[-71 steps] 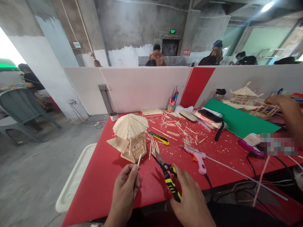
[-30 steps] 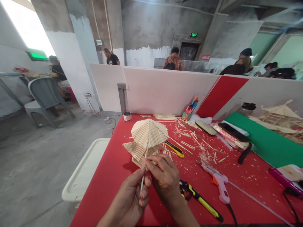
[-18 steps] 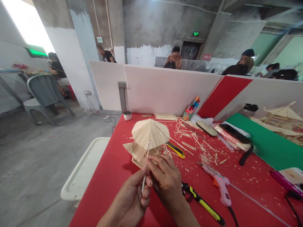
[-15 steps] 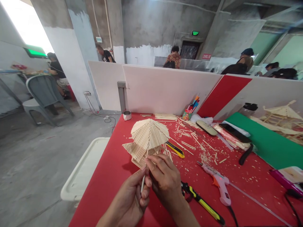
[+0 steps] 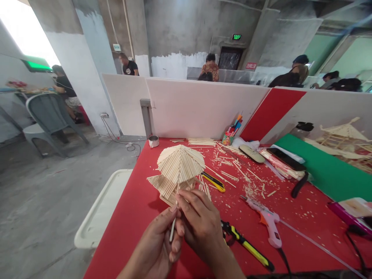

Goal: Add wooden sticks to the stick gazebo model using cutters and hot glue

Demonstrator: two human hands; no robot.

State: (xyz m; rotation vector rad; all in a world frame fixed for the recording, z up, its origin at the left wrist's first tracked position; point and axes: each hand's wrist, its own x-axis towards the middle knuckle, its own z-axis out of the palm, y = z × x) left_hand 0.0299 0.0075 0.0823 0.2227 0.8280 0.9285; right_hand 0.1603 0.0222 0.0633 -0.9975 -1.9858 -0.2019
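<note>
Between my two hands is a thin wooden stick (image 5: pixel 172 231), slanting down toward me. My left hand (image 5: pixel 162 232) pinches it between thumb and fingers. My right hand (image 5: pixel 200 221) is closed at the stick's upper end, fingertips close to the left thumb. Just beyond my hands stands a small pavilion model (image 5: pixel 181 164) built of wooden sticks, with a ribbed, peaked roof and a lower tier beneath. My right fingers partly cover its lower front; whether they touch it I cannot tell.
On the red table (image 5: pixel 124 232) lie a yellow utility knife (image 5: pixel 213 181), yellow-black cutters (image 5: pixel 247 246), a pink glue gun (image 5: pixel 266 221) and scattered stick scraps (image 5: pixel 252 190). A pen cup (image 5: pixel 228 138) and tape roll (image 5: pixel 154 141) stand at the back. People sit beyond the white partition (image 5: pixel 203 108).
The whole view has shifted slightly, moving everything a little to the left. The stick's lower end has tilted a bit and sticks out further below my left fingers. Both hands keep their hold.
</note>
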